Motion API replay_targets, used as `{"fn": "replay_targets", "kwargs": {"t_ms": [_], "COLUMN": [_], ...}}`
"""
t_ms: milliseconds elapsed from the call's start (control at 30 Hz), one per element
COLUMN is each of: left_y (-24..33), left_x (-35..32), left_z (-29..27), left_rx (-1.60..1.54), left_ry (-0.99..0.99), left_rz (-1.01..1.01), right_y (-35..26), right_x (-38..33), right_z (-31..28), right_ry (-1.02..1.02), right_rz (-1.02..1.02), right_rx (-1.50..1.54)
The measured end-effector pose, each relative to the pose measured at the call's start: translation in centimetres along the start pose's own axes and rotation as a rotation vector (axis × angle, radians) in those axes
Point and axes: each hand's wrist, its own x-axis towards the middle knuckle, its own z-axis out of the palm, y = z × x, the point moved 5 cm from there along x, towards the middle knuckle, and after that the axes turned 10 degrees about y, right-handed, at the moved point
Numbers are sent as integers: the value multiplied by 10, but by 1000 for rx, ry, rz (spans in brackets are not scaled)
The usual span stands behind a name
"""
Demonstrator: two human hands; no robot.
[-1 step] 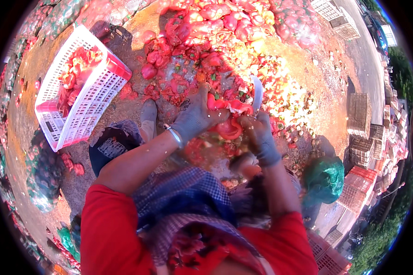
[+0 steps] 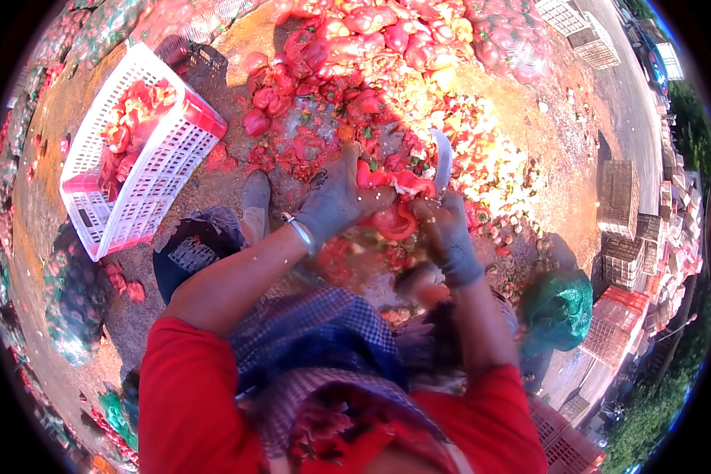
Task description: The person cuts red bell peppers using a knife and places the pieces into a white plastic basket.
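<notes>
My left hand (image 2: 341, 197), in a grey glove, is closed on a cut-open red bell pepper (image 2: 395, 223) with pale flesh along its cut edge. Close on its right, my right hand (image 2: 445, 233), also gloved, grips a knife (image 2: 443, 162). The bright, curved blade points away from me, and the handle is hidden in the fist. My right fingers are right beside the pepper; whether they touch it I cannot tell. Beyond both hands lies a heap of red peppers (image 2: 355, 47), with cut pieces and scraps on its near side.
A white plastic crate (image 2: 158, 178) holding red pepper pieces stands at the left. Filled net sacks (image 2: 75, 296) lie along the left side, and another sack (image 2: 509, 39) is at the far right of the heap. A green net bundle (image 2: 561, 310) and stacked crates (image 2: 620, 197) are at the right.
</notes>
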Motion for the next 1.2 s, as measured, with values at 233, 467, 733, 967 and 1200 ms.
{"fn": "replay_targets", "kwargs": {"t_ms": [233, 467, 733, 967, 1200], "left_y": [15, 6, 11, 23, 41], "left_x": [14, 16, 20, 28, 30], "left_z": [-7, -2, -3, 2, -44], "left_rx": [-27, -68, -331, -581, -459], "left_ry": [-134, -199, -178, -436, -423], "left_rz": [-158, -188, -52, 78, 12], "right_y": [-35, -20, -50, -122, -129], "right_x": [4, 2, -4, -20, -6], "right_z": [3, 10, 4, 2, 3], "right_ry": [-15, 35, 56, -74, 19], "right_rz": [198, -19, -46, -305, -206], "right_rx": [52, 48, -145, -509, -642]}}
